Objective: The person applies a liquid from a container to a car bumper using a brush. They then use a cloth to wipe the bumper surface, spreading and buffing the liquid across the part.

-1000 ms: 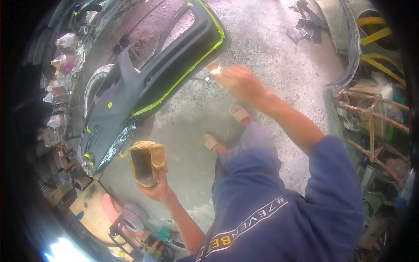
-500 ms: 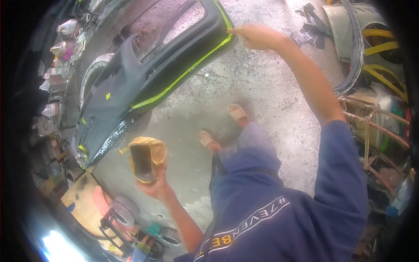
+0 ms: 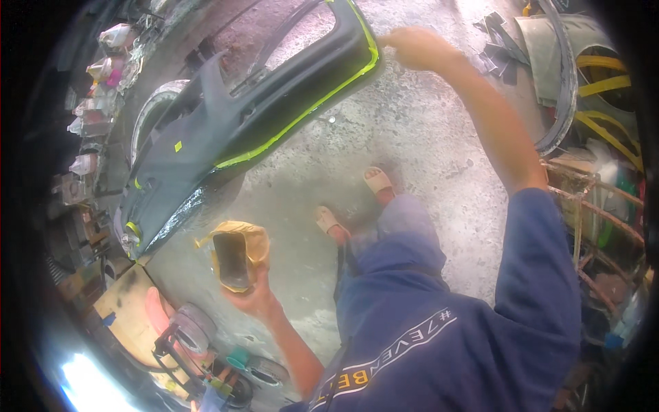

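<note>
A dark grey car bumper (image 3: 274,117) with a lime-green strip (image 3: 302,113) along its edge stretches from the upper middle to the left. At its far right corner is my right hand (image 3: 419,49), fingers curled and fingertips at the bumper's outer edge; whatever they pinch, if anything, is too small to make out. Low on the left, my left hand (image 3: 252,296) grips a dark-faced, rounded rectangular container (image 3: 233,261) in a crumpled yellow wrapping (image 3: 257,240). Whether that dark face is an opening or a solid surface is unclear.
Below the bumper's left end lie a board (image 3: 123,305) and a round grey roll (image 3: 194,328). A rusty metal frame (image 3: 578,199) and a curved trim piece (image 3: 564,89) stand at the right. Pale bottles (image 3: 118,36) line the far left. My sandalled feet (image 3: 377,180) are on the concrete.
The view has shifted slightly. My right fingertips have moved from the green strip at the bumper's corner to just off its outer edge. My left hand keeps hold of the yellow-wrapped container.
</note>
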The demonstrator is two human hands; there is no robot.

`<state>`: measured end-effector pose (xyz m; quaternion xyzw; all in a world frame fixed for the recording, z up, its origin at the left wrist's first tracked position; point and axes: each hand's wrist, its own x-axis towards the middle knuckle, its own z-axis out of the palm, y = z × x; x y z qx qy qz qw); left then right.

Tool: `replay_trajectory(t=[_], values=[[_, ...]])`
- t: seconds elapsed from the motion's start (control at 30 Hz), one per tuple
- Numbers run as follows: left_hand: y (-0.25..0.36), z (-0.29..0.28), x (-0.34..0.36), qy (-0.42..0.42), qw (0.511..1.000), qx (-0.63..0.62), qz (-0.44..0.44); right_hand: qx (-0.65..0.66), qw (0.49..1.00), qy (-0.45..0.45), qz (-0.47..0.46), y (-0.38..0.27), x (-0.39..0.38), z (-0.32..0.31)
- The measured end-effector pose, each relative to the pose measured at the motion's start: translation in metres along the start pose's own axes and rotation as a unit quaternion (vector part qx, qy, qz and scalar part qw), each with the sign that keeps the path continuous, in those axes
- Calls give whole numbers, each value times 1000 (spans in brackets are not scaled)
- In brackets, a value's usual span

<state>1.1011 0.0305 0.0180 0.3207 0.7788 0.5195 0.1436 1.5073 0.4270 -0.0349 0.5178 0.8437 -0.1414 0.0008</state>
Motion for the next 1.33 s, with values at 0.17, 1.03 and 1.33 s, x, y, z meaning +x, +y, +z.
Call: replay_trajectory(t=[0.17, 1.03, 1.33], values=[[3, 0, 2, 6, 1000, -5, 5, 130, 967, 212, 59, 37, -43, 14], [14, -30, 35, -24, 999, 20, 40, 569, 576, 488, 325, -98, -88, 161], [-36, -57, 87, -170, 984, -6, 53, 504, 550, 626, 225, -267, -40, 252]])
